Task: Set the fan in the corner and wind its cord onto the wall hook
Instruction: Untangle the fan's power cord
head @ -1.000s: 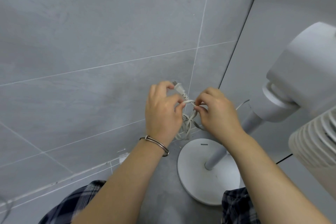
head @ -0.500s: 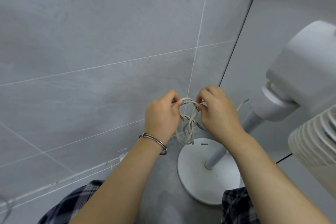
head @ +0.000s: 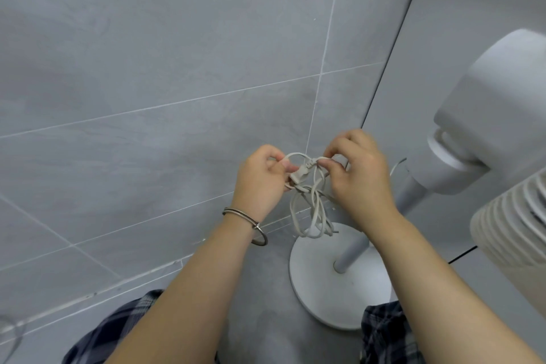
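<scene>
At three o'clock, by the corner, the fan (head: 496,115) is stood. At centre, its cord (head: 313,216) is pinched by left hand (head: 260,183) and right hand (head: 360,180); judged light and limp, it is best gathered near the plug (head: 298,175).

Both forearms bare, extended forward from the lower edge of view and converging toward centre. Left hand (head: 260,183): back toward the camera, fingers curled, thumb and forefinger pinching a loop of the cord (head: 298,175). Right hand (head: 360,183): level with the left and just beside it, knuckles raised, fingertips curled inward and pinching the same cord at its upper end (slightly blurred; individual finger contact not distinguishable). The two hands are close together but not touching.
</scene>
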`<state>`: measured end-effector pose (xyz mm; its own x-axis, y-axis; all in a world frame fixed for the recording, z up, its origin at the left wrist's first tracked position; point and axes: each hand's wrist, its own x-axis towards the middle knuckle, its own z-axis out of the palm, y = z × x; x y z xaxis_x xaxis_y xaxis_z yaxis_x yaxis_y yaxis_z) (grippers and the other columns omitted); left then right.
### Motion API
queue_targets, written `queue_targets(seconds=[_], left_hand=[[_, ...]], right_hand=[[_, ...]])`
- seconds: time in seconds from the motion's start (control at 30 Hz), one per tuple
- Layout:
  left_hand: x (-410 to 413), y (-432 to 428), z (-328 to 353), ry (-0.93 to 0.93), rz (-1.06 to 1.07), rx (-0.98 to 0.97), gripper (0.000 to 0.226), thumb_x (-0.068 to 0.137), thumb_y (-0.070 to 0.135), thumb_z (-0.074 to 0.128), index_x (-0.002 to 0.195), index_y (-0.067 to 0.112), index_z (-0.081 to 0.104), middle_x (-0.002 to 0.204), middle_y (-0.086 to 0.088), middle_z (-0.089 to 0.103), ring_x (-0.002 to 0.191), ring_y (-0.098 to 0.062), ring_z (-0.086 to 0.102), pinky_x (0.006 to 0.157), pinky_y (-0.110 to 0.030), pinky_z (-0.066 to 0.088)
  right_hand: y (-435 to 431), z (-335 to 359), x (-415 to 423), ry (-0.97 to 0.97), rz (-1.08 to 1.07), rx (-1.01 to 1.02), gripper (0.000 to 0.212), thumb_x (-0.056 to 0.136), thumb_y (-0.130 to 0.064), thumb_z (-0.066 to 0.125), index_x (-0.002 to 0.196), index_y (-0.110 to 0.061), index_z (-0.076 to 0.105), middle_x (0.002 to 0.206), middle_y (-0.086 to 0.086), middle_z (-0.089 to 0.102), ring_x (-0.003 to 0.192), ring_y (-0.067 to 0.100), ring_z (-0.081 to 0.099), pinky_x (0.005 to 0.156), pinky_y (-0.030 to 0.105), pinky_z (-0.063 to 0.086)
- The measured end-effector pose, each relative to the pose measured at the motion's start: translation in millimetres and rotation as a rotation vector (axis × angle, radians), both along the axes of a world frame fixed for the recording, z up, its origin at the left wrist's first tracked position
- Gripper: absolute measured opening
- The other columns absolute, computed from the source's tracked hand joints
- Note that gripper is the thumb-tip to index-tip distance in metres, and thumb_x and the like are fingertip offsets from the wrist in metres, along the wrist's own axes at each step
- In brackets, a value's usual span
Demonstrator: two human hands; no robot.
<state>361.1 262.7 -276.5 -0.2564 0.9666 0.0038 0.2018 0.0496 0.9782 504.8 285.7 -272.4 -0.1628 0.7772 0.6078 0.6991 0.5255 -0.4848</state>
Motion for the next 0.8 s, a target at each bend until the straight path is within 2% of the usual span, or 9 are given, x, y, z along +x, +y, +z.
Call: queue_targets(seconds=[0.07,0.13,0.23,0.33,0.47,0.6,0.67,0.73,0.8], left_hand=[[-1,1,4,-0.142,-0.009,-0.049,0.026,0.094,0.001,0.045,0.071,0.014,0.048,0.070,-0.007,0.066,0.050,-0.007,0.064,0.054,-0.025,0.058],[-2,2,7,-0.248,-0.029,-0.098,0.024,0.096,0.003,0.044,0.074,0.012,0.048,0.071,-0.010,0.066,0.049,-0.009,0.065,0.048,-0.020,0.055],[-3,1,7,-0.269,-0.084,-0.138,0.022,0.097,0.006,0.044,0.076,0.014,0.049,0.069,-0.007,0.068,0.051,-0.007,0.067,0.045,-0.016,0.050],[-4,2,7,-0.255,-0.137,-0.154,0.023,0.095,0.007,0.047,0.074,0.015,0.050,0.061,0.001,0.068,0.051,-0.005,0.066,0.047,-0.015,0.051],[-6,2,7,-0.221,-0.157,-0.142,0.024,0.093,0.006,0.051,0.072,0.016,0.052,0.055,0.005,0.067,0.056,-0.006,0.065,0.053,-0.016,0.051],[-6,1,5,-0.208,-0.111,-0.135,0.023,0.093,0.005,0.050,0.072,0.015,0.053,0.056,0.003,0.064,0.059,-0.011,0.065,0.050,-0.016,0.051],[-6,2,4,-0.197,-0.076,-0.127,0.023,0.093,0.005,0.051,0.072,0.015,0.054,0.056,0.002,0.063,0.058,-0.010,0.065,0.050,-0.016,0.051],[-7,3,3,-0.197,-0.031,-0.118,0.023,0.093,0.006,0.051,0.072,0.015,0.054,0.057,0.002,0.063,0.055,-0.008,0.064,0.050,-0.017,0.052],[-10,4,3,-0.250,0.001,-0.112,0.021,0.093,0.006,0.051,0.073,0.014,0.054,0.061,-0.001,0.063,0.052,-0.005,0.064,0.051,-0.018,0.053]], right_hand=[[-1,1,-1,0.107,-0.005,-0.064,0.011,0.075,-0.008,0.070,0.069,-0.007,0.061,0.081,0.000,0.050,0.080,0.016,0.048,0.068,0.013,0.031],[-3,3,-2,0.227,-0.013,-0.115,0.013,0.076,-0.007,0.070,0.068,-0.009,0.061,0.077,-0.004,0.050,0.076,0.007,0.050,0.068,0.006,0.033],[-3,7,-2,0.471,-0.072,-0.240,0.015,0.081,-0.008,0.069,0.069,-0.013,0.060,0.066,-0.007,0.053,0.060,-0.006,0.050,0.060,0.004,0.037],[2,6,0,0.606,-0.126,-0.348,0.019,0.084,-0.009,0.065,0.068,-0.018,0.059,0.062,-0.004,0.055,0.054,-0.002,0.049,0.053,0.005,0.038],[6,4,1,0.636,-0.131,-0.445,0.021,0.083,-0.008,0.065,0.068,-0.021,0.059,0.062,-0.001,0.055,0.061,0.012,0.051,0.057,0.013,0.043],[7,4,1,0.661,-0.131,-0.504,0.023,0.083,-0.007,0.065,0.067,-0.022,0.059,0.064,-0.001,0.057,0.067,0.017,0.055,0.073,0.035,0.052],[7,4,1,0.716,-0.105,-0.571,0.023,0.084,-0.005,0.064,0.067,-0.020,0.059,0.065,0.001,0.056,0.066,0.016,0.054,0.079,0.041,0.052],[7,4,1,0.735,-0.056,-0.609,0.023,0.084,-0.002,0.063,0.068,-0.018,0.059,0.067,0.002,0.057,0.065,0.013,0.053,0.079,0.038,0.050],[5,7,2,0.711,-0.008,-0.611,0.021,0.083,-0.001,0.063,0.071,-0.017,0.060,0.070,0.001,0.059,0.068,0.011,0.054,0.076,0.029,0.048]])
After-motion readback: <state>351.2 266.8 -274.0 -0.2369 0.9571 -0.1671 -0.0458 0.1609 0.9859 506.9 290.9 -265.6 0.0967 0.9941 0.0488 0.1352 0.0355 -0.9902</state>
